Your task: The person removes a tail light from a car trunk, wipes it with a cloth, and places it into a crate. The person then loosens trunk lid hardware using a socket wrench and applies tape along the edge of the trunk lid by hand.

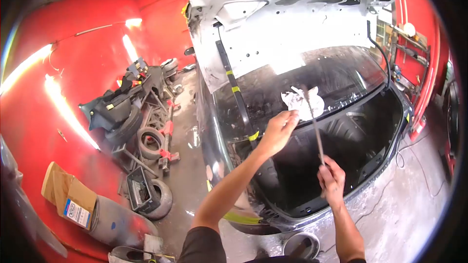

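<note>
My right hand (pixel 332 180) is closed around the lower end of a long thin rod (pixel 317 134). The rod slants up and forward, and its far end is dark and blurred. The fingers of my left hand (pixel 281 130) are pinched together at the lower left edge of a crumpled white sheet, paper or cloth (pixel 297 100). The rod's upper part crosses in front of this sheet. Behind and below both hands lies the open rear trunk (pixel 336 151) of a dark car, with its rear window (pixel 263 85) beyond.
A raised grey panel (pixel 292 24) stands over the car. Tires (pixel 150 142), a black crate (pixel 140 191) and assorted parts line the left side. A cardboard box (pixel 73 197) rests by a grey cylinder (pixel 117 224). Cables trail across the floor (pixel 390 199); a shelf (pixel 412 48) stands right.
</note>
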The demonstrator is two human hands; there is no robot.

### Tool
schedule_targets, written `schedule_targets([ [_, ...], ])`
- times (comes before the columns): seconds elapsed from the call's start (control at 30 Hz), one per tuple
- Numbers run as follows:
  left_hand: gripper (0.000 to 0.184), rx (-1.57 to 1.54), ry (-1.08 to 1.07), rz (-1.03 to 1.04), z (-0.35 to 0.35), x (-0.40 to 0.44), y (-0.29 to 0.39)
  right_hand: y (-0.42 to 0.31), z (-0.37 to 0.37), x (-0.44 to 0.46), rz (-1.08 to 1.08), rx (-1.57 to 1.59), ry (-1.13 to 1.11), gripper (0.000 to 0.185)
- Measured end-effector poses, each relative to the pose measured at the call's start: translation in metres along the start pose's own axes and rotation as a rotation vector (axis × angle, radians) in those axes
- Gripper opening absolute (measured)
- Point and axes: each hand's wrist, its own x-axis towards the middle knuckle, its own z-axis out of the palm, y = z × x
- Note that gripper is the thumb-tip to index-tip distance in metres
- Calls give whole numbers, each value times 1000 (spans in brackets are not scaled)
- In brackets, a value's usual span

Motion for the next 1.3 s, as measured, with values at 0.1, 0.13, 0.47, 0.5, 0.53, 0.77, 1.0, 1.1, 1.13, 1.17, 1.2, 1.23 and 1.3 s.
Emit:
schedule_targets([
  [0.1, 48, -218, -122, -60, -44, -19, 41, -29, 64, 21, -5, 114, -101, 39],
  [0.13, 49, -259, -129, -71, -54, -27, 59, -33, 80, 28, -23, 152, -167, 40],
  [0.47, 25, -212, 255, -95, -147, -19, 118, -45, 172, 56, 198, 1108, -588, 81],
  [0.5, 25, -154, 278, -77, -153, -13, 125, -42, 171, 57, 222, 1164, -612, 84],
  [0.53, 27, -91, 286, -94, -158, -6, 131, -37, 170, 58, 250, 1216, -634, 87],
  [0.77, 29, 9, 255, -45, -193, 23, 115, -38, 198, 95, 135, 879, -506, 69],
  [1.0, 21, -64, 127, 64, -226, 69, 91, -16, 259, 138, 125, 884, -222, 49],
  [1.1, 20, -93, 51, 112, -236, 80, 88, -13, 279, 144, 101, 880, -161, 47],
  [1.13, 22, -83, 27, 117, -240, 83, 89, -14, 285, 145, 90, 874, -135, 46],
  [1.17, 24, -73, 6, 123, -243, 86, 90, -16, 289, 145, 80, 866, -112, 46],
  [1.2, 26, -63, -13, 128, -245, 88, 90, -18, 293, 145, 70, 858, -90, 45],
  [1.23, 24, -68, -5, 127, -247, 88, 91, -19, 293, 145, 61, 839, -91, 48],
  [1.3, 21, -71, 12, 127, -248, 89, 94, -22, 290, 147, 39, 805, -97, 54],
])
